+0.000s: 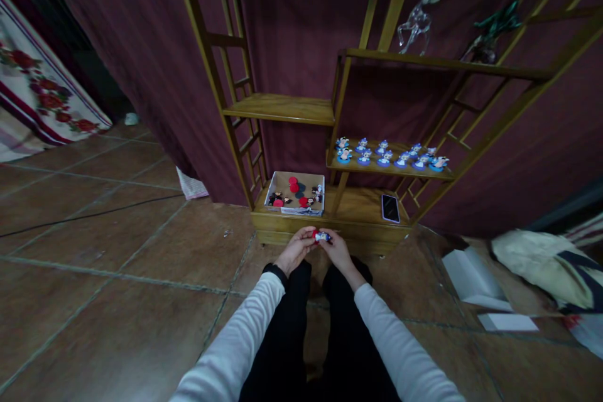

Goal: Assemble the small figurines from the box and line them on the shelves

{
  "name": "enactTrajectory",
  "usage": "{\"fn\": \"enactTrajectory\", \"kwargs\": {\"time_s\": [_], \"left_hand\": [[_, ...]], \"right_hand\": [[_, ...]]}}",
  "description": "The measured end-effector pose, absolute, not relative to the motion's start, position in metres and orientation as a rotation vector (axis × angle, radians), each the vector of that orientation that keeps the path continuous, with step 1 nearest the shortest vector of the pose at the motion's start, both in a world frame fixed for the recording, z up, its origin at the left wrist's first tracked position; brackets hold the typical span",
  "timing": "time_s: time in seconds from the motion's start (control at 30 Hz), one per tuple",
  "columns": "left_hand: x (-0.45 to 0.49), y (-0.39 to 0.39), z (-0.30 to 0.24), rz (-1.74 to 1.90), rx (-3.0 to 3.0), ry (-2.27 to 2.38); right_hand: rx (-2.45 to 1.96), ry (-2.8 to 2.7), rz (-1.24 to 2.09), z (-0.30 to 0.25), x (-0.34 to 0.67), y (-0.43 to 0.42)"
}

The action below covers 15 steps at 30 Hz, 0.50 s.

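My left hand (296, 249) and my right hand (337, 250) meet just in front of the wooden shelf unit (282, 108), fingers pinched together on a small figurine (321, 237) with a red base. A shallow cardboard box (296, 193) holding red bases and small dark figurines sits on the bottom shelf right behind my hands. On the middle shelf to the right, several small blue-based figurines (391, 156) stand in rows. My knees in black trousers are below my hands.
A black phone (391, 208) lies on the bottom shelf at right. A glass deer (418, 16) and a dark green ornament (492, 30) stand on the top shelf. White papers (473, 276) and a bag (541, 260) lie on the tiled floor at right. A maroon curtain hangs behind.
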<state>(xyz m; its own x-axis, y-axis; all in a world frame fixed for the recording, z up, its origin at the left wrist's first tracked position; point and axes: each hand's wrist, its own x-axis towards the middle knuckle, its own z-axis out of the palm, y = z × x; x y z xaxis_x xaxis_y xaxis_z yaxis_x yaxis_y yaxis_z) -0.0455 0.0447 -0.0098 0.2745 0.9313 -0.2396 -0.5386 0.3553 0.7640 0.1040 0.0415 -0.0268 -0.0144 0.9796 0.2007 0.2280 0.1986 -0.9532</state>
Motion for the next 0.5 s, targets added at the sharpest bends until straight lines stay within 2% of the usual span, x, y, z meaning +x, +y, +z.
{"fn": "enactTrajectory", "kwargs": {"time_s": [0.2,0.5], "left_hand": [[-0.0458,0.0471,-0.0121,1.054,0.531,0.878],[-0.0478,0.0451,-0.0119,1.069,0.608,0.839]], "right_hand": [[-1.211,-1.596,0.794,-0.0203,0.1061,0.0387],[-1.173,-1.628,0.787,-0.0184,0.1071,0.0376]]}}
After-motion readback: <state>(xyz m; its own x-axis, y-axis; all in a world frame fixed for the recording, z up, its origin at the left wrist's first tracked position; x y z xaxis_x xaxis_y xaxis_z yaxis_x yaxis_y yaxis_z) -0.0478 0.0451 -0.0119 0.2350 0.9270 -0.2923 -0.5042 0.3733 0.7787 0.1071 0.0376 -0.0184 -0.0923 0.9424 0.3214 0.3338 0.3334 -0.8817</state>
